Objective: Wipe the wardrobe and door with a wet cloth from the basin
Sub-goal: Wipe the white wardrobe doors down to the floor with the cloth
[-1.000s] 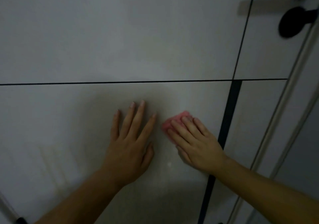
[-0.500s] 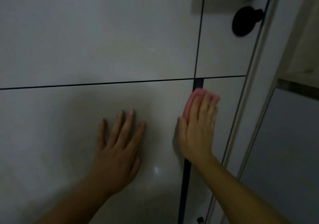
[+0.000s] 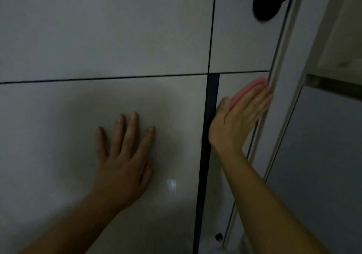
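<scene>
A glossy white door (image 3: 98,38) with thin black grooves fills the view. My left hand (image 3: 125,156) lies flat on its lower panel with fingers spread and straight. My right hand (image 3: 241,116) presses a pink cloth (image 3: 252,86) against the narrow lower right panel, close to the door's right edge. Its fingers are straight and blurred by motion, and they cover most of the cloth. A wide black vertical strip (image 3: 207,136) runs between my two hands.
A round black door knob (image 3: 268,1) sticks out at the top right. The pale door frame (image 3: 290,77) runs down the right side, with a grey panel (image 3: 323,165) beyond it. A small black fitting (image 3: 219,236) sits low near the frame.
My right hand has slid the pink cloth to the right, from beside my left hand across the black strip to the door's right edge. My left hand stays flat on the panel.
</scene>
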A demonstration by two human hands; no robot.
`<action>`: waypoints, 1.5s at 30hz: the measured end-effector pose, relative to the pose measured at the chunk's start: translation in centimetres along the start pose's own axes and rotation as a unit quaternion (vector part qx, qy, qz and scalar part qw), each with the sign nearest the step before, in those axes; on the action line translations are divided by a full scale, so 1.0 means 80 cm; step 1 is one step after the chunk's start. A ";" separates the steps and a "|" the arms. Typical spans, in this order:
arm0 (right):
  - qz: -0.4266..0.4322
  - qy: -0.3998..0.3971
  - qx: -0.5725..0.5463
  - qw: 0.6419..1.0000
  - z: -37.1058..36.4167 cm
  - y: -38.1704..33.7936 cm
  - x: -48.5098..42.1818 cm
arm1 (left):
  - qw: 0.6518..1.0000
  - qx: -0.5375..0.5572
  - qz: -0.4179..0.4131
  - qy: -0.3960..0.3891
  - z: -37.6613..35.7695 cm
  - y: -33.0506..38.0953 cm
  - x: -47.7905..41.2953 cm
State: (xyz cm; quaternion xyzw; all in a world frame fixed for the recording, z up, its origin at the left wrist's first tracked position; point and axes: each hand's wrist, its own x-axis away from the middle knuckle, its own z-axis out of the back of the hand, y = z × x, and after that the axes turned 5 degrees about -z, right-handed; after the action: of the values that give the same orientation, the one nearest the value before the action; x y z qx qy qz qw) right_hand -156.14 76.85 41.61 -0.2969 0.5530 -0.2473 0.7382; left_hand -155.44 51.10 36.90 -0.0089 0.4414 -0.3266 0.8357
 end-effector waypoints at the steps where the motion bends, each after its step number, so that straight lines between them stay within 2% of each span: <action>1: 0.010 0.003 0.005 1.000 -0.001 0.009 0.006 | 1.000 0.002 0.000 0.000 -0.001 0.000 0.000; 4: 0.048 -0.045 0.016 0.998 -0.008 0.059 0.084 | 1.000 0.002 -0.001 0.007 -0.005 -0.001 0.001; 7: 0.022 -0.103 -0.001 0.994 -0.011 0.097 0.160 | 1.000 0.003 -0.011 0.009 -0.005 -0.001 0.007; 10: -0.028 -0.081 -0.045 0.995 -0.021 0.067 0.145 | 0.999 0.010 -0.030 -0.003 -0.008 0.002 0.026; 14: 0.044 -0.039 -0.048 0.997 -0.031 0.030 0.112 | 0.998 0.015 -0.054 -0.025 -0.023 0.011 0.053; 18: 0.045 -0.096 -0.003 0.994 -0.033 0.097 0.185 | 0.999 0.026 -0.031 -0.021 -0.035 0.009 0.082; 22: -0.013 -0.112 -0.060 0.992 -0.034 0.116 0.210 | 0.999 0.016 0.023 -0.021 -0.044 -0.007 0.120; 24: 0.036 -0.104 -0.064 0.992 -0.038 0.086 0.197 | 0.999 0.014 0.049 -0.017 -0.045 -0.019 0.136; 25: 0.101 -0.110 -0.049 0.988 -0.043 0.070 0.196 | 0.998 0.013 0.063 -0.014 -0.045 -0.027 0.144; 28: 0.327 -0.138 0.032 0.934 -0.057 0.034 0.212 | 0.993 0.014 0.117 -0.009 -0.044 -0.055 0.168; 31: 0.447 -0.150 0.058 0.880 -0.072 0.006 0.237 | 0.983 0.018 0.180 -0.004 -0.041 -0.086 0.194; 36: 0.535 -0.156 0.082 0.826 -0.096 -0.064 0.288 | 0.964 0.036 0.262 0.012 -0.039 -0.127 0.233; 39: 0.572 -0.179 0.084 0.796 -0.111 -0.117 0.323 | 0.950 0.086 0.294 0.059 -0.037 -0.154 0.259; 45: 0.671 -0.217 0.053 0.707 -0.141 -0.215 0.381 | 0.883 0.177 0.416 0.128 -0.028 -0.200 0.309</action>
State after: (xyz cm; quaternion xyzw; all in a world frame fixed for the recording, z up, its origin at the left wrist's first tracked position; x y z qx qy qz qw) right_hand -159.54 41.76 31.05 0.1465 0.4170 0.3561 0.8233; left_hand -155.89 25.44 22.25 0.3659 0.4423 -0.0198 0.8186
